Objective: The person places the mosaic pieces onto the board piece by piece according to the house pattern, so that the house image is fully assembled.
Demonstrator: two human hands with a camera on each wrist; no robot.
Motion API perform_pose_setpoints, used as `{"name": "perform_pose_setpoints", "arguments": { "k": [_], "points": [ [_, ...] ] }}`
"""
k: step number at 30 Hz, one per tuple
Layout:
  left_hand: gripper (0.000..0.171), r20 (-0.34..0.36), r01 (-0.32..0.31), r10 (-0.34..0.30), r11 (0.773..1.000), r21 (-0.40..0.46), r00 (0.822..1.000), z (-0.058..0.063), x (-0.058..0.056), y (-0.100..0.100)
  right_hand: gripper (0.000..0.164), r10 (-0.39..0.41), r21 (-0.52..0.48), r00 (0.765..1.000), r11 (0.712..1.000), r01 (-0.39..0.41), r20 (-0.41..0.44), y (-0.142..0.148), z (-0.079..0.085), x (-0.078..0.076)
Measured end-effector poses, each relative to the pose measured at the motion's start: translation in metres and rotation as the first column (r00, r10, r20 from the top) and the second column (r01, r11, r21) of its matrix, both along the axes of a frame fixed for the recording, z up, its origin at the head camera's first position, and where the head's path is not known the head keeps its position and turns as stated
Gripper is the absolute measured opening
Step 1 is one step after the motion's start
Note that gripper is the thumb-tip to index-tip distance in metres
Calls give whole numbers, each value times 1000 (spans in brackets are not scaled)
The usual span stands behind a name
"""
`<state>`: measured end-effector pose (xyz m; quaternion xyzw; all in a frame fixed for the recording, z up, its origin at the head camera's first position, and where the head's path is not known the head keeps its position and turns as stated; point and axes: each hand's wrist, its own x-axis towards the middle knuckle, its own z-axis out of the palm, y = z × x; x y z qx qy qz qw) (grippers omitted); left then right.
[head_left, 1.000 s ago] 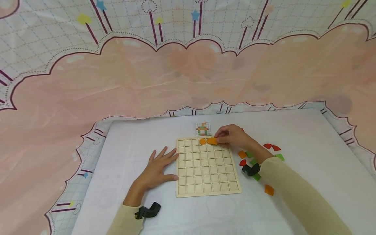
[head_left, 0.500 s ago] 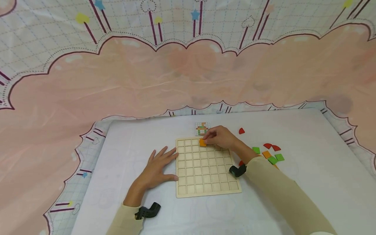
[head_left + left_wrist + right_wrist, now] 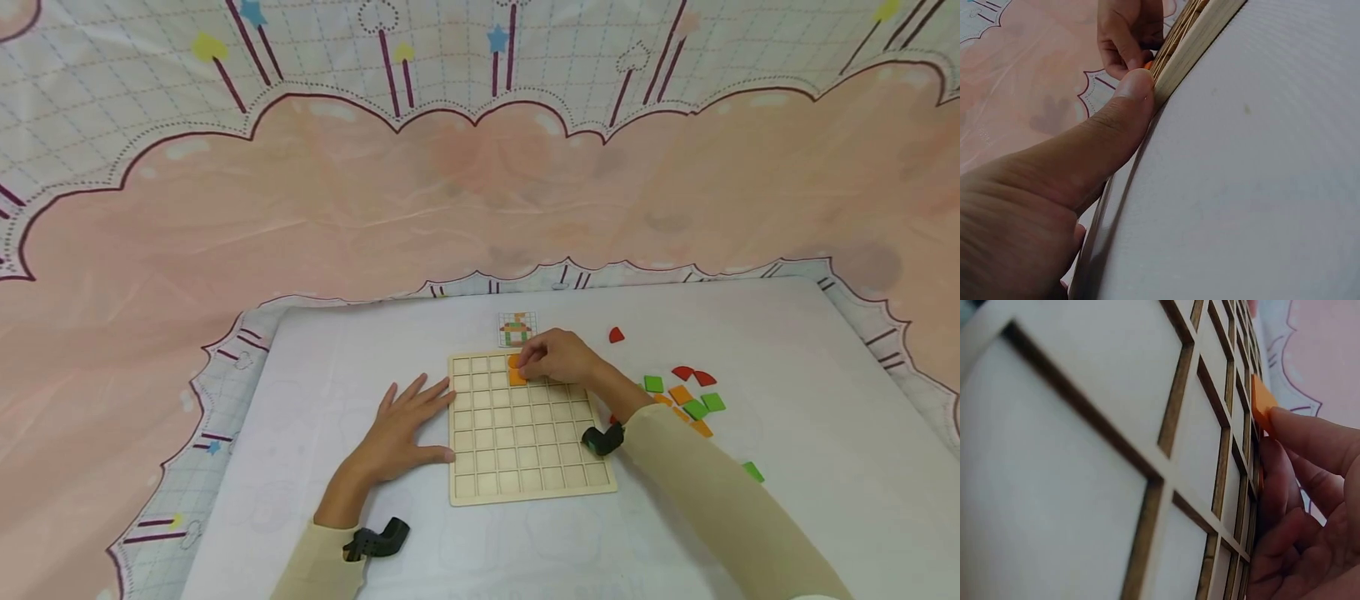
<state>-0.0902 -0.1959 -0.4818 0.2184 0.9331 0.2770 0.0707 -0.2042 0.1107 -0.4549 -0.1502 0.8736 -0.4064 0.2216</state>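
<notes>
A wooden grid board (image 3: 510,442) lies on the white table. My left hand (image 3: 401,433) rests beside it with fingers spread, the fingertips and thumb touching its left edge. Near the board's top edge, my right hand (image 3: 566,357) pinches an orange square tile (image 3: 1263,403) between thumb and fingers. In the head view this tile is at a cell of the second row. It stands tilted against the grid in the right wrist view. Just above it shows part of an orange piece (image 3: 513,361) in the top row. My right fingers hide the cells to its right.
A small pattern card (image 3: 517,329) lies beyond the board. Loose green tiles (image 3: 653,384), orange tiles (image 3: 680,394) and red quarter-circle pieces (image 3: 705,378) are scattered to the right. One red piece (image 3: 616,335) lies apart, farther back.
My right hand has moved left along the board's top, then slightly nearer me, with the orange tile. Its sleeve has uncovered some loose pieces and covers others. My left hand has stayed put.
</notes>
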Motion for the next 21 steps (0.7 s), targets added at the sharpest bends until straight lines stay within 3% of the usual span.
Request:
{"name": "perform_pose_setpoints", "arguments": {
  "k": [21],
  "points": [
    [92, 1, 2, -2, 1000, 10, 1000, -1, 1, -1, 8, 29, 35, 999, 999, -28, -14, 0, 1, -2]
  ]
}}
